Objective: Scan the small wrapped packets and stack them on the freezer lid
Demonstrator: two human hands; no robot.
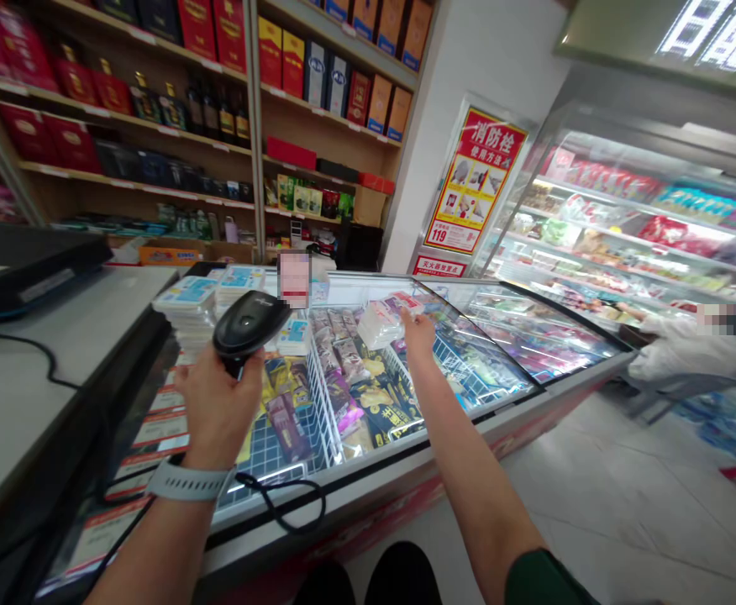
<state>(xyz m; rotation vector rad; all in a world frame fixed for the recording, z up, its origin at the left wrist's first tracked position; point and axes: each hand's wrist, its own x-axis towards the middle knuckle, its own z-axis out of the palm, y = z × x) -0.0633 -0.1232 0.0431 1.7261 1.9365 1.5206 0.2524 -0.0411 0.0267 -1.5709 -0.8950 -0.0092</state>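
In my left hand (220, 407) is a black barcode scanner (251, 323), its head pointing up and to the right. A grey watch strap circles that wrist, and a black cord (280, 508) loops beside it. My right hand (418, 332) grips the right end of a white plastic-wrapped pack (381, 323) with red print, which looks like tissues. The pack is over the glass-topped freezer (368, 454). Behind the scanner, stacks of white and blue packs (185, 298) stand on the freezer's left end. Bagged frozen goods (374, 395) lie in wire baskets below.
A counter (59, 361) with a black device (28, 265) runs along the left. Shelves (172, 130) of boxes and bottles stand behind the freezer. To the right are a lit refrigerated display (626, 227), a person in white (683, 344) and a grey chair (676, 391).
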